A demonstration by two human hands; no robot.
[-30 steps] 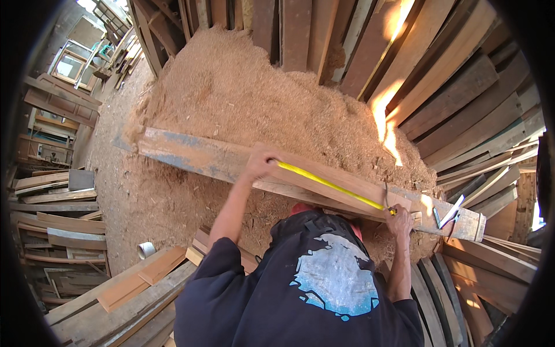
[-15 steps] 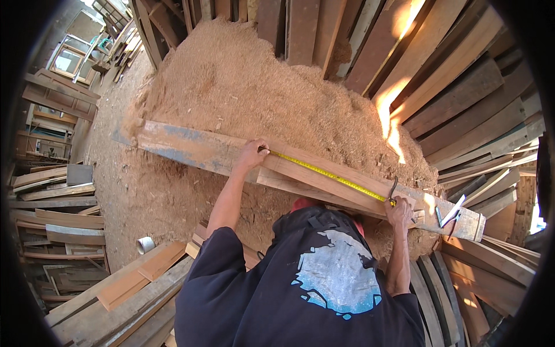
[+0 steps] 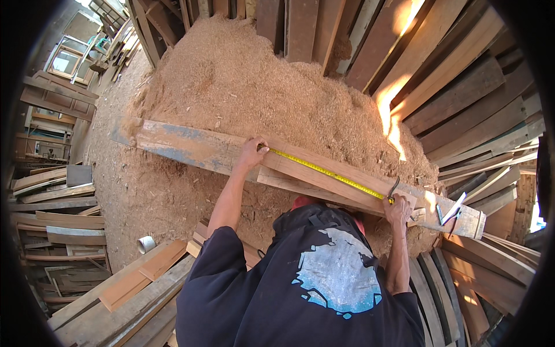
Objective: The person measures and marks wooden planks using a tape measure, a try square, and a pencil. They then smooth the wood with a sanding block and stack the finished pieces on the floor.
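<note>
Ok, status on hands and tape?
Left hand on one end of yellow tape; right hand on the other. Tape stretched along plank, nothing across it.

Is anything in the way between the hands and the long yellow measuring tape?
Nothing visible: the left hand holds one end of the long yellow measuring tape, the right hand the other, along a flat brown wooden plank.

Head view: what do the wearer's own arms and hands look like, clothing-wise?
Left hand and right hand: no gloves. Forearms uncovered, no cables visible. Short, loose, dark left sleeve and right sleeve, plain where visible, matching the dark shirt.
</note>
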